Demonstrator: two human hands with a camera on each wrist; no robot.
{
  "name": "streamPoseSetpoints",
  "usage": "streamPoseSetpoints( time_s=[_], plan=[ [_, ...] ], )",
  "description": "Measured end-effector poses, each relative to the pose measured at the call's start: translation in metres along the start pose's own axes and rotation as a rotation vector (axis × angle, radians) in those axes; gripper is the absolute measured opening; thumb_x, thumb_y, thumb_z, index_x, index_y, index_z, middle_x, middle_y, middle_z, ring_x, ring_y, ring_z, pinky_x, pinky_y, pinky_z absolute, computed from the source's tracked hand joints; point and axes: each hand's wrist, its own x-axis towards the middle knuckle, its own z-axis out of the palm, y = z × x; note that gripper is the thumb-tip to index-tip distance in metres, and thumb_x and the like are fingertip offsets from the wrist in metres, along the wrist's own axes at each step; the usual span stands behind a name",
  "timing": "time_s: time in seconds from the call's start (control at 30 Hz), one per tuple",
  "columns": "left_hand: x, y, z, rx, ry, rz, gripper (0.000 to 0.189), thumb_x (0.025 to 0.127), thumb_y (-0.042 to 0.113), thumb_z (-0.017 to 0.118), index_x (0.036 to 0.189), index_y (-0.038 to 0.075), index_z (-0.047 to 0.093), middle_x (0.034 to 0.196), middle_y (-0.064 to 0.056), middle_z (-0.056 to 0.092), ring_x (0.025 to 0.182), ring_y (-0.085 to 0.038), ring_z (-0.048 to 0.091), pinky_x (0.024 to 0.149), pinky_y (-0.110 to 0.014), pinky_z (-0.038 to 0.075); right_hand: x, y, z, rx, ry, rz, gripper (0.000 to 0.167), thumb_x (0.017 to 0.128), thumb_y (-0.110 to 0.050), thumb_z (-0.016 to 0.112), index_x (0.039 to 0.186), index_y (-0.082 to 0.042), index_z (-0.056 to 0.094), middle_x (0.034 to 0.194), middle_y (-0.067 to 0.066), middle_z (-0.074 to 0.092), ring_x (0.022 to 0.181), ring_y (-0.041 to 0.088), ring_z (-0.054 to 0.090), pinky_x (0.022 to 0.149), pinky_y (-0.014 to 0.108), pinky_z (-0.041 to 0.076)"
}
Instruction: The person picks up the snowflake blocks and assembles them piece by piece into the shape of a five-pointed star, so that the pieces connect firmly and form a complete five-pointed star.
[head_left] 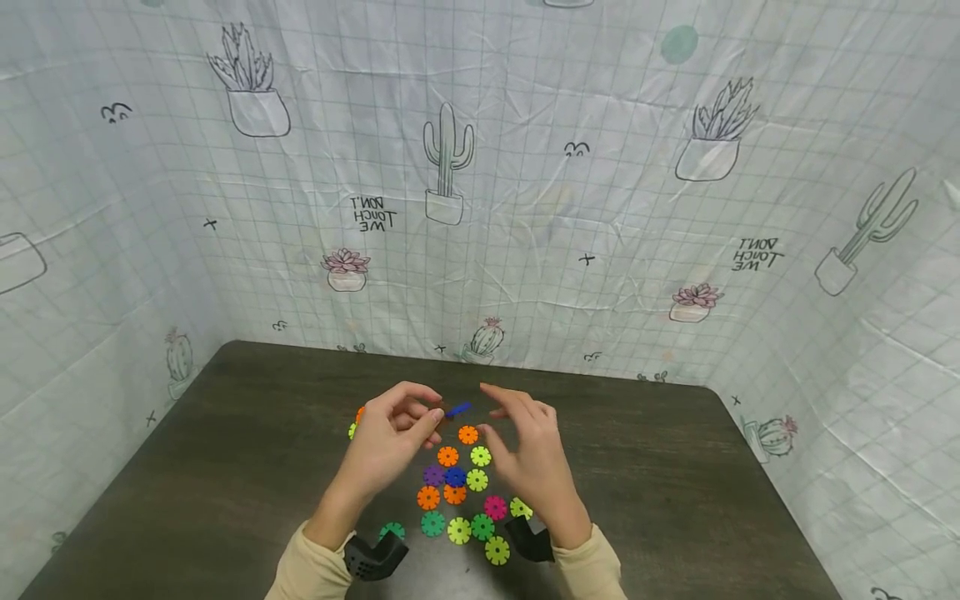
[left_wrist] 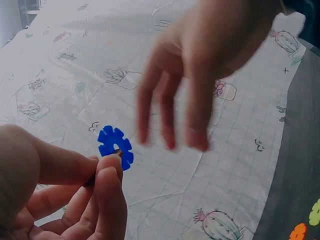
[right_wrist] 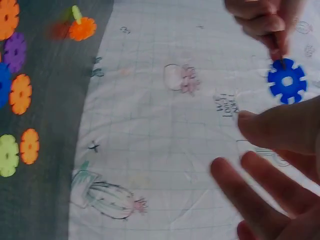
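My left hand pinches a small dark piece between thumb and fingertips, mostly hidden by them. Joined to that piece is a blue notched disc, held up above the table with its round centre hole showing in the right wrist view. My right hand is off to the right of the disc, fingers spread and loosely bent, holding nothing. In the left wrist view the right hand appears blurred, its fingers pointing down. Below the hands lie loose notched discs, among them an orange disc and a purple disc.
Several more discs are spread toward the near edge, including a pink disc and a green disc. An orange disc with a yellow-green one joined to it sits apart. A patterned curtain surrounds the dark table.
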Motion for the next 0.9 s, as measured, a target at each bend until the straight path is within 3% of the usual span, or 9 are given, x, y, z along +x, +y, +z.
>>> streamPoseSetpoints(
  time_s=[0.1, 0.23, 0.33, 0.43, 0.6, 0.73, 0.9],
  plan=[
    [-0.001, 0.001, -0.003, 0.002, 0.039, -0.004, 0.018, 0.096, 0.005, 0.069, 0.114, 0.006, 0.067, 0.09, -0.018, 0.068, 0.071, -0.016, 0.071, 0.07, -0.027, 0.06, -0.005, 0.004, 0.008, -0.084, -0.097, 0.065, 0.038, 0.08, -0.004, 0.085, 0.115, -0.012, 0.072, 0.106, 0.003, 0.073, 0.086, 0.017, 0.069, 0.088, 0.047, 0.043],
    [-0.002, 0.002, -0.005, -0.003, 0.054, -0.016, 0.018, 0.096, 0.004, 0.068, 0.114, 0.007, 0.068, 0.09, -0.018, 0.066, 0.071, -0.016, 0.07, 0.071, -0.026, 0.06, -0.012, 0.012, 0.023, -0.215, -0.344, 0.143, 0.02, 0.078, -0.007, 0.086, 0.094, -0.012, 0.075, 0.091, 0.003, 0.074, 0.078, 0.018, 0.066, 0.079, 0.043, 0.043],
    [-0.002, 0.002, -0.005, -0.007, 0.053, -0.013, 0.018, 0.097, 0.004, 0.067, 0.115, 0.007, 0.068, 0.093, -0.021, 0.065, 0.071, -0.016, 0.069, 0.071, -0.026, 0.06, -0.017, 0.016, 0.032, -0.263, -0.543, 0.235, 0.019, 0.078, -0.013, 0.087, 0.092, -0.012, 0.075, 0.091, 0.004, 0.074, 0.08, 0.023, 0.065, 0.079, 0.045, 0.042],
    [-0.002, 0.003, -0.006, -0.007, 0.052, 0.0, 0.019, 0.097, 0.002, 0.066, 0.116, 0.006, 0.067, 0.095, -0.023, 0.066, 0.07, -0.015, 0.069, 0.071, -0.026, 0.06, -0.02, 0.02, 0.038, -0.306, -0.679, 0.317, 0.025, 0.077, -0.021, 0.089, 0.095, -0.014, 0.074, 0.095, 0.003, 0.071, 0.085, 0.024, 0.065, 0.082, 0.05, 0.042],
    [-0.002, 0.004, -0.006, -0.002, 0.038, 0.013, 0.021, 0.098, 0.001, 0.064, 0.118, 0.006, 0.067, 0.096, -0.021, 0.067, 0.071, -0.014, 0.069, 0.071, -0.026, 0.06, -0.023, 0.025, 0.043, -0.347, -0.773, 0.356, 0.034, 0.075, -0.029, 0.091, 0.101, -0.017, 0.071, 0.099, 0.004, 0.065, 0.082, 0.022, 0.063, 0.08, 0.048, 0.052],
    [-0.002, 0.004, -0.007, -0.003, 0.024, 0.015, 0.022, 0.098, 0.001, 0.063, 0.119, 0.005, 0.067, 0.099, -0.023, 0.067, 0.072, -0.014, 0.07, 0.072, -0.026, 0.06, -0.024, 0.03, 0.048, -0.247, -0.812, 0.436, 0.029, 0.079, -0.021, 0.089, 0.096, -0.013, 0.067, 0.097, 0.004, 0.057, 0.076, 0.02, 0.055, 0.067, 0.038, 0.053],
    [-0.002, 0.002, -0.006, -0.003, 0.012, 0.009, 0.021, 0.098, 0.001, 0.064, 0.118, 0.006, 0.068, 0.099, -0.022, 0.067, 0.073, -0.015, 0.07, 0.073, -0.029, 0.061, -0.025, 0.035, 0.05, -0.146, -0.836, 0.521, 0.028, 0.081, -0.014, 0.086, 0.092, -0.009, 0.06, 0.09, 0.004, 0.052, 0.074, 0.019, 0.05, 0.063, 0.035, 0.048]
  ],
)
